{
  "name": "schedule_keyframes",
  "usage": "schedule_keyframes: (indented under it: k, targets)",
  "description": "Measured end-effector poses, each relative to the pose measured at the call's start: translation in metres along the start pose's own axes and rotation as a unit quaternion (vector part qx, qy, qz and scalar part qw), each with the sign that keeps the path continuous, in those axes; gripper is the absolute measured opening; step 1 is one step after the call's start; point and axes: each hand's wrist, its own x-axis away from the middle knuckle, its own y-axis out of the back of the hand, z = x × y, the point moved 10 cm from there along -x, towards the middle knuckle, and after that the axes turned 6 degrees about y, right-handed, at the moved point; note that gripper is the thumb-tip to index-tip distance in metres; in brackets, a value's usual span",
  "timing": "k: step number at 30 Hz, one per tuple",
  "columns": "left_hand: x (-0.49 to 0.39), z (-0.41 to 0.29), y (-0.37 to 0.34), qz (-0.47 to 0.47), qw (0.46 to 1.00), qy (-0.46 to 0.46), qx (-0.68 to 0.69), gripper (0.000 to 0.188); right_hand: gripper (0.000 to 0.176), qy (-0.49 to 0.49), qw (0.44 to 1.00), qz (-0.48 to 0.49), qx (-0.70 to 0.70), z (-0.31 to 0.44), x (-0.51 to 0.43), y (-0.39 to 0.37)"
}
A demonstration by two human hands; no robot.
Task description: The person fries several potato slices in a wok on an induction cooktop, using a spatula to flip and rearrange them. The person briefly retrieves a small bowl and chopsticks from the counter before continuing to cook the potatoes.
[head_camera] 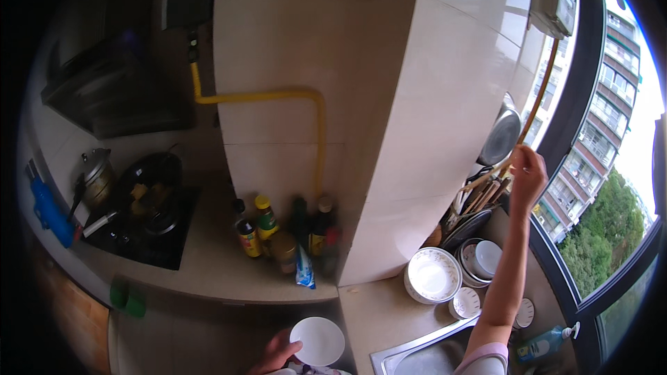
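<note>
A small white bowl (318, 342) is held by its rim in my left hand (281, 350), with the thumb over the edge, low in the view. My right arm stretches up past the sink, and my right hand (528, 169) pinches the end of a thin pale stick (482, 179), perhaps a chopstick or a utensil handle. Just below and left of that hand, chopsticks and utensils (487, 192) stand bunched in a holder by the window. A round metal pan or lid (501, 138) hangs on the wall beside them.
Stacked bowls (433, 275), a small ribbed bowl (465, 303) and a pump bottle (547, 342) surround the metal sink (411, 357). Sauce bottles (267, 221) line the counter by the tiled pillar. Farther left, a black wok (151, 179) holding food sits on the stove beside a pot (99, 179).
</note>
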Motion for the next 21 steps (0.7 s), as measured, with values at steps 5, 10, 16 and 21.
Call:
schedule_keyframes:
  k: [5,10,16,21]
  targets:
    - [0.008,0.017,0.034,-0.031,0.998,0.055,0.005,0.051,0.016,-0.099,0.987,-0.018,-0.127,0.005,0.053,0.086]
    - [0.018,0.033,0.075,-0.063,0.994,0.072,0.048,0.043,0.015,-0.168,0.947,0.061,-0.267,0.062,0.120,0.118]
    - [0.030,0.037,0.131,-0.155,0.980,0.053,0.113,0.040,0.014,-0.347,0.761,0.258,-0.483,0.117,0.220,0.046]
    - [0.019,-0.004,0.181,-0.193,0.975,-0.062,0.087,0.039,0.016,-0.423,0.637,0.293,-0.574,0.146,0.253,0.012]
